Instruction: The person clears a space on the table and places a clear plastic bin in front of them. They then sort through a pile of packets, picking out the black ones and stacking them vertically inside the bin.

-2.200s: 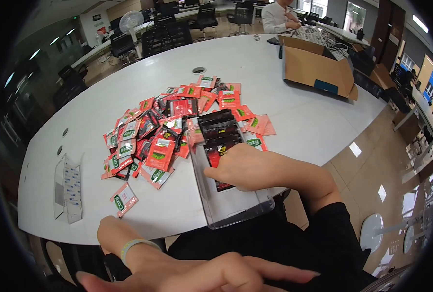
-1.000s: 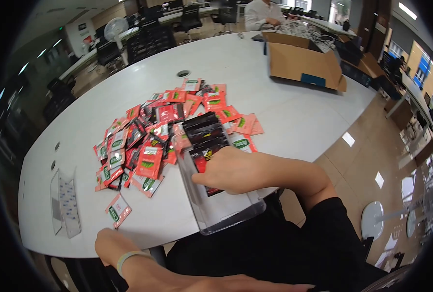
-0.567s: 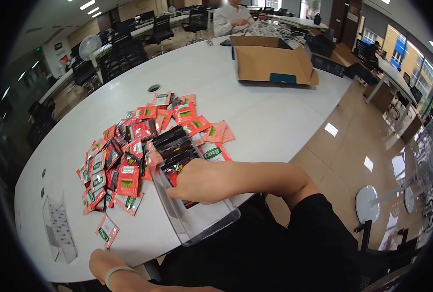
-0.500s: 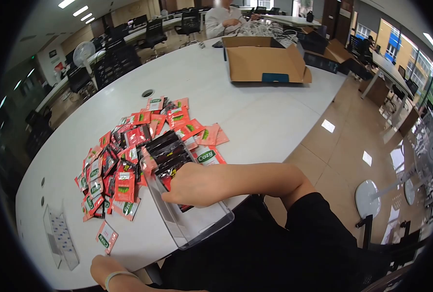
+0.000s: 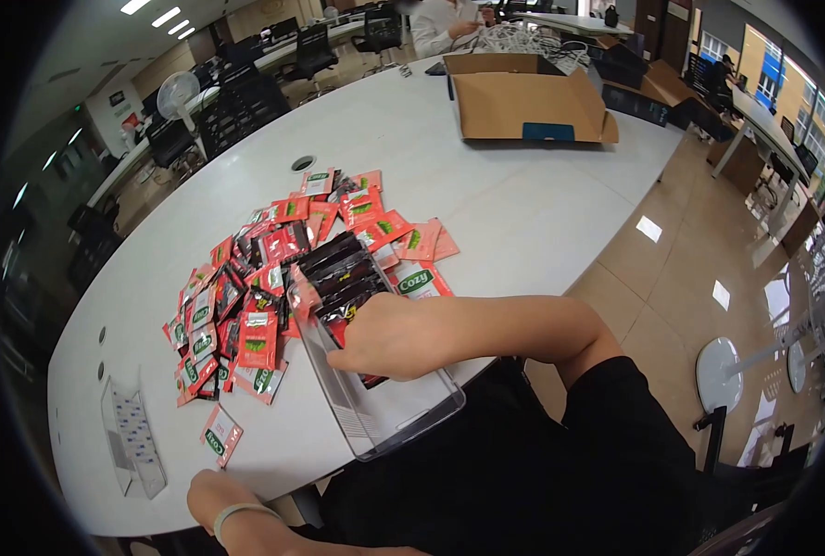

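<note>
My right hand (image 5: 389, 338) reaches into a clear plastic box (image 5: 403, 426) that lies at a slant near the table edge. Its fingers are curled down, with the tips hidden, and red and dark sachet edges show on both sides of it. Dark foil sachets (image 5: 343, 269) stand in a row in the far part of the box. My left hand (image 5: 216, 493) rests in a loose fist at the table's front edge, a pale band on its wrist. Just beyond it lies a single Cozy sachet (image 5: 221, 435). A heap of red and black sachets (image 5: 258, 338) spreads left of the box.
Another clear plastic box (image 5: 134, 440), with blue marks, sits at the left on the white table (image 5: 486, 213). An open cardboard box (image 5: 528, 107) stands at the back. Behind it are tangled white cables (image 5: 533, 42) and a person in white (image 5: 442, 26).
The view has shifted, so everything appears a little further right and higher. My right hand stays inside the box and my left hand stays at the table edge.
</note>
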Motion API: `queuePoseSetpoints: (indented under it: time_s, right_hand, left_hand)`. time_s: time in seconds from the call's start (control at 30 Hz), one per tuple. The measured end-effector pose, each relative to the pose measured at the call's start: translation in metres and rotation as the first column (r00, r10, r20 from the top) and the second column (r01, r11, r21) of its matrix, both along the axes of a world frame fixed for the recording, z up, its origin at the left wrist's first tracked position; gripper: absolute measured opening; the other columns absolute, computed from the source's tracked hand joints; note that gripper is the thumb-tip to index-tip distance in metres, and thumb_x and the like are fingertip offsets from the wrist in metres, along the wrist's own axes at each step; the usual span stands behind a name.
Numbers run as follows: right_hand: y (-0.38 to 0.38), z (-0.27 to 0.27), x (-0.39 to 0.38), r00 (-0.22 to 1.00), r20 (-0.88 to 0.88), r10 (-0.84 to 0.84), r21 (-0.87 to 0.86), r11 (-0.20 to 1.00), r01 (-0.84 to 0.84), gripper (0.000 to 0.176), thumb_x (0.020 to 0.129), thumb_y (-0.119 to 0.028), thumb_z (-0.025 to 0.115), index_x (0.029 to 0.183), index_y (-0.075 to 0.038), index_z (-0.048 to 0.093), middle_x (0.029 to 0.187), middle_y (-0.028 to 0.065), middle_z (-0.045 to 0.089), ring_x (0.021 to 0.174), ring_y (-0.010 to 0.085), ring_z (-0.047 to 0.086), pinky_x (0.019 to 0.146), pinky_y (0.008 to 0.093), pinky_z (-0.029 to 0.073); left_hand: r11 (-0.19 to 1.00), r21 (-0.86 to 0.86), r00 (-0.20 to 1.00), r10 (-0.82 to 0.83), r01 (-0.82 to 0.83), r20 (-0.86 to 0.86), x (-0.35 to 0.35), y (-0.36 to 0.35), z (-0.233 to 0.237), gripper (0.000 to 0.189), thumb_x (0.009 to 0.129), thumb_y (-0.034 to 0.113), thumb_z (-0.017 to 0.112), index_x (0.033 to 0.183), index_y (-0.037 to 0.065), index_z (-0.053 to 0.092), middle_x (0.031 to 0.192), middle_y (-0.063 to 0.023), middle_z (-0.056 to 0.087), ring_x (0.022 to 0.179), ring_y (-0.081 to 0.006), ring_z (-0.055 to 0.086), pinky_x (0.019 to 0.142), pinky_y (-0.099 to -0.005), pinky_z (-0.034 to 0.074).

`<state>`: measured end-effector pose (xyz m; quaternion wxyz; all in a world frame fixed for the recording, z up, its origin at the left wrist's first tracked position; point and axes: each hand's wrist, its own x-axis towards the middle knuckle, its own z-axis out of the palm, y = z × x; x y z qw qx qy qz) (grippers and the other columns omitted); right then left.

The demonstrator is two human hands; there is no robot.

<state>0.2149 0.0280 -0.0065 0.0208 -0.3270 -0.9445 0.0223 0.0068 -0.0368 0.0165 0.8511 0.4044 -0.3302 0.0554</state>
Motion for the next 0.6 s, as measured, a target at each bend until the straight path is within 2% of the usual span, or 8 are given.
queuePoseSetpoints:
  time_s: [0.1,0.17,0.2,0.23,0.27,0.4,0.43,0.6]
  right_hand:
    - [-0.001,0.002,0.001,1.000,-0.022,0.007,-0.001,1.000,-0.007,0.016,0.071,-0.003,0.057,0.085,0.000,0.051,0.063,0.0144,0.058,0.063,0.0310,0.062,0.053,0.0406,0.046]
    - [-0.001,0.002,0.001,0.999,-0.029,-0.017,0.001,1.000,0.017,0.016,0.071,-0.003,0.057,0.085,0.000,0.050,0.062,0.0141,0.057,0.063,0.0304,0.062,0.054,0.0402,0.046]
    - [-0.002,0.003,0.000,1.000,-0.029,0.003,-0.004,1.000,-0.004,0.016,0.071,-0.003,0.057,0.085,0.000,0.050,0.062,0.0141,0.057,0.063,0.0304,0.062,0.054,0.0402,0.046]
    - [-0.002,0.003,0.000,1.000,-0.027,-0.013,-0.011,1.000,0.013,0.016,0.071,-0.003,0.057,0.085,0.000,0.050,0.062,0.0138,0.057,0.062,0.0302,0.061,0.054,0.0403,0.046]
    - [-0.001,0.003,0.000,0.999,-0.024,-0.031,-0.017,0.999,0.030,0.016,0.071,-0.003,0.057,0.085,0.000,0.050,0.061,0.0135,0.056,0.062,0.0299,0.061,0.053,0.0404,0.046]
    - [-0.003,0.008,-0.002,0.998,-0.016,-0.059,-0.057,0.997,0.058,0.014,0.071,-0.004,0.059,0.083,0.001,0.054,0.065,0.0146,0.059,0.065,0.0304,0.062,0.055,0.0413,0.047]
    - [-0.002,0.004,0.000,0.996,-0.092,-0.012,0.019,1.000,0.014,0.016,0.066,0.001,0.056,0.081,-0.002,0.049,0.057,0.0122,0.054,0.055,0.0290,0.059,0.048,0.0402,0.044]
    - [-0.001,0.002,0.000,0.998,-0.062,-0.025,-0.008,1.000,0.025,0.018,0.064,0.002,0.055,0.081,-0.002,0.049,0.056,0.0122,0.054,0.054,0.0298,0.058,0.047,0.0407,0.043]
  left_hand:
    - [0.995,-0.037,0.977,0.098,-0.093,0.189,0.013,0.004,0.010,0.099,0.066,0.079,0.050,0.135,0.009,0.040,0.133,-0.0453,0.020,0.130,-0.0567,0.005,0.100,-0.0657,0.011]
    - [0.763,0.576,0.936,-0.106,0.293,-0.336,0.006,0.019,0.029,0.096,0.065,0.074,0.057,0.133,0.009,0.040,0.138,-0.0424,0.012,0.130,-0.0569,0.008,0.100,-0.0658,0.019]
    - [0.772,0.572,0.938,-0.088,0.278,-0.336,0.005,0.013,0.025,0.096,0.065,0.074,0.057,0.133,0.009,0.040,0.138,-0.0424,0.012,0.130,-0.0569,0.008,0.100,-0.0658,0.019]
    - [0.964,0.212,0.974,-0.117,0.159,-0.196,0.008,0.003,0.016,0.093,0.066,0.070,0.060,0.130,0.007,0.039,0.139,-0.0411,0.009,0.129,-0.0570,0.009,0.100,-0.0652,0.022]
    - [0.977,-0.200,0.996,-0.079,0.068,-0.047,0.010,-0.006,0.011,0.090,0.067,0.066,0.063,0.128,0.005,0.039,0.140,-0.0399,0.006,0.129,-0.0572,0.010,0.099,-0.0646,0.025]
    - [0.907,-0.420,0.999,0.038,-0.019,0.038,0.013,-0.034,0.005,0.096,0.065,0.067,0.064,0.127,0.002,0.030,0.138,-0.0407,0.007,0.128,-0.0568,0.011,0.100,-0.0643,0.026]
    - [0.873,-0.488,0.995,0.072,-0.031,0.066,0.014,-0.039,0.003,0.098,0.065,0.067,0.065,0.127,0.001,0.027,0.137,-0.0409,0.007,0.128,-0.0567,0.012,0.100,-0.0642,0.026]
    - [0.919,-0.393,0.979,0.102,-0.025,0.176,0.031,-0.021,0.011,0.102,0.066,0.074,0.057,0.128,-0.001,0.024,0.136,-0.0433,0.009,0.128,-0.0539,0.020,0.099,-0.0608,0.029]
